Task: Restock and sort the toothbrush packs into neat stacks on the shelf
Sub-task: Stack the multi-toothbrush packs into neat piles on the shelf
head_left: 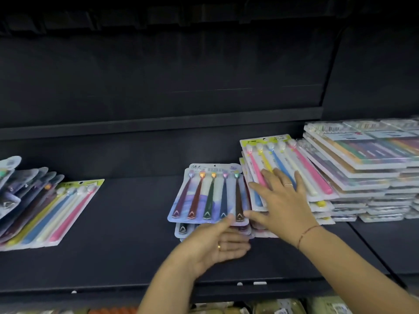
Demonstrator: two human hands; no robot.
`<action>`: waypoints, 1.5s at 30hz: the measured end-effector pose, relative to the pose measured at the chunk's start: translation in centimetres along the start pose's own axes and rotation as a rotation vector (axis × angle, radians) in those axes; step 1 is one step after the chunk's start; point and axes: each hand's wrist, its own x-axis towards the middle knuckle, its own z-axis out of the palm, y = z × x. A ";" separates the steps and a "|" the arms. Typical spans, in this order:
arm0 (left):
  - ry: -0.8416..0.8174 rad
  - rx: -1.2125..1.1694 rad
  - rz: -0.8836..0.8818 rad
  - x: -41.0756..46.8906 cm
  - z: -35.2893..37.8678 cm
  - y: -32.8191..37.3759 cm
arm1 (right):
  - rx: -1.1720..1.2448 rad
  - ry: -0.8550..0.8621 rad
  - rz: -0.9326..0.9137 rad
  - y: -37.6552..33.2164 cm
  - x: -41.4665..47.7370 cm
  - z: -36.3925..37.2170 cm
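- Your right hand [281, 198] lies flat on the top pack of the pastel stack [283, 155]. The fingers are spread wide and press down, curled round nothing. The thumb points left toward the near right corner of the neighbouring stack.
- Your left hand [217, 243] is open with the palm turned up. The fingers are straight and laid along the front of the dark-handled stack [208, 193], and the thumb tip touches the front edge of its top pack.
- A thin cord bracelet [306, 233] sits on your right wrist.
- The dark-handled stack lies on the shelf [136, 223] a little right of centre, several packs deep. Its lower packs jut unevenly toward the front edge. The top pack shows five brushes with their heads toward the back.
- The pastel stack stands just beside it on the right; whether the two touch cannot be told. Its top pack lies skewed and shows pink, yellow, blue, white and pink handles.
- Tall stacks [362, 173] of flat packs fill the right end of the shelf, hard against the pastel stack. Their edges are ragged.
- At the left end, a fanned heap [29, 196] of dark packs overlaps a lone pastel pack [72, 209] lying flat, well apart from your hands.
- Below the front edge, the goods on the lower shelf [272, 309] are too blurred to identify.
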 end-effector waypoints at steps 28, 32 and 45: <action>0.367 0.416 0.348 1.5 -7.0 0.5 | 0.375 0.074 -0.164 -7.8 -3.5 3.3; 0.256 0.375 0.350 0.6 -6.7 0.9 | 0.253 -0.042 -0.157 -9.3 -3.2 4.5; 1.458 0.508 0.706 -15.1 -32.0 6.4 | 1.210 -0.485 -0.229 -31.4 4.4 -0.5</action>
